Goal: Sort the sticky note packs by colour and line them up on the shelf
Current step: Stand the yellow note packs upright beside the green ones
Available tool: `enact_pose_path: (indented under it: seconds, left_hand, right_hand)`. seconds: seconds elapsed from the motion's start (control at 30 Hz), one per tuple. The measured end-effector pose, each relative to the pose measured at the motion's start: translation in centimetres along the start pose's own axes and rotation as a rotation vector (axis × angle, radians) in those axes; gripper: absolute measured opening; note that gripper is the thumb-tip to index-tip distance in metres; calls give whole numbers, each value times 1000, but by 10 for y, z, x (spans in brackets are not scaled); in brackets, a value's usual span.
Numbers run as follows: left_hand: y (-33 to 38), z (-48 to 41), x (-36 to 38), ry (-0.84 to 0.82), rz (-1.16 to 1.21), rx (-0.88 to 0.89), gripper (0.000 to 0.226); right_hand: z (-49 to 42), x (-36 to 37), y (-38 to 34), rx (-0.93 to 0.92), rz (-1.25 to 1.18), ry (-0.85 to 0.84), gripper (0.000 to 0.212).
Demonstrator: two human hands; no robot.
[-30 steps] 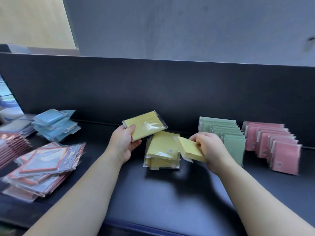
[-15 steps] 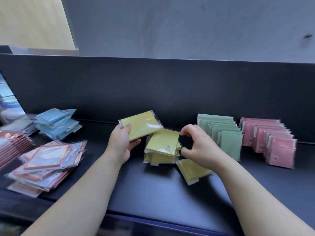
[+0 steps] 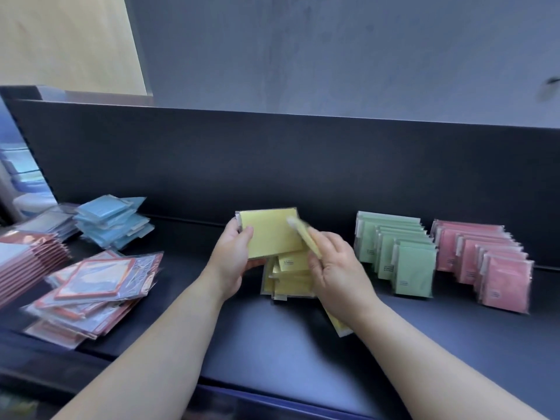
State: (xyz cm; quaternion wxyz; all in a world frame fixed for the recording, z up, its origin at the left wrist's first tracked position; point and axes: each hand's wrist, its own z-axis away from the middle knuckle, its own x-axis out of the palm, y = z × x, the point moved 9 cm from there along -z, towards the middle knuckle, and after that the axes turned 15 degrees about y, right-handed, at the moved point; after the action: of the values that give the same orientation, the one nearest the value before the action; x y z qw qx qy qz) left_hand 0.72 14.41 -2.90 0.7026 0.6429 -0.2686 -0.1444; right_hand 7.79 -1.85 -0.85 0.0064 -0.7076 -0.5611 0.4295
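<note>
- Nearest you, a loose yellow pack [image 3: 341, 327] lies flat on the shelf [image 3: 272, 353], half hidden under your right wrist. Its long axis slants away to the left. Drag that forearm back and you could sweep it off the front edge.
- Your right hand [image 3: 338, 269] has its grip clamped on a second yellow pack [image 3: 304, 237]. It shows edge-on and blurred, with its long axis running from upper left down into your palm and its top corner pointing at the other pack.
- Your left hand [image 3: 233, 256] has its grip clamped on a yellow pack [image 3: 272, 234], thumb on the face. The pack is held above the shelf, nearly upright and facing you, long axis left to right.
- Those wrappers look slick, so a loose pinch may let either pack slip.
- Below and between your hands sits the yellow heap [image 3: 288, 280], flat and skewed, not yet a row. One nudge may slide it apart.
- Off to your right, the green row [image 3: 403, 259] and the pink row [image 3: 491, 268] beyond it stand on edge. Swing your right hand out wide and the green ones could topple like dominoes.
- On your left lie the orange-framed packs [image 3: 91, 286], with the blue pile [image 3: 112, 222] farther back.
- The dark back panel [image 3: 272, 165] closes it off.
</note>
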Motion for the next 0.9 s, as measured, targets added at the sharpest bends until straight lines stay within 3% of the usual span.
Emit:
enact_pose_path:
  seconds: [0.07,0.17,0.23,0.3,0.43,0.53,0.6,0.77,0.9]
  left_hand:
    - [-1,8,11,-111,-10,12,24]
    - [-1,17,21,-269,-45,56,53]
    - [-2,14,19,-278,-97,80,46]
    - [-7,7,14,-222,-97,60,35]
    - [-10,-3,-2,-25,68,-64,30]
    - [-15,-13,-23,166,261,-186,23]
    - [-19,-15,-34,267,367,-254,19]
    - [-20,-11,-44,379,421,-300,12]
    - [-19,-10,-48,416,410,-280,13]
  right_hand:
    - [5,15,-6,-73,139,-96,68]
    - [11,28,-14,-191,255,-199,85]
    - [14,31,-18,-237,214,-254,87]
    - [15,27,-20,-239,99,-259,81]
    - [-2,-5,-7,-67,-63,-19,64]
    - [0,4,13,34,78,-197,74]
    - [6,14,15,22,133,-307,68]
    - [7,8,-9,-143,70,-277,49]
    - [22,10,-30,-248,-32,-354,23]
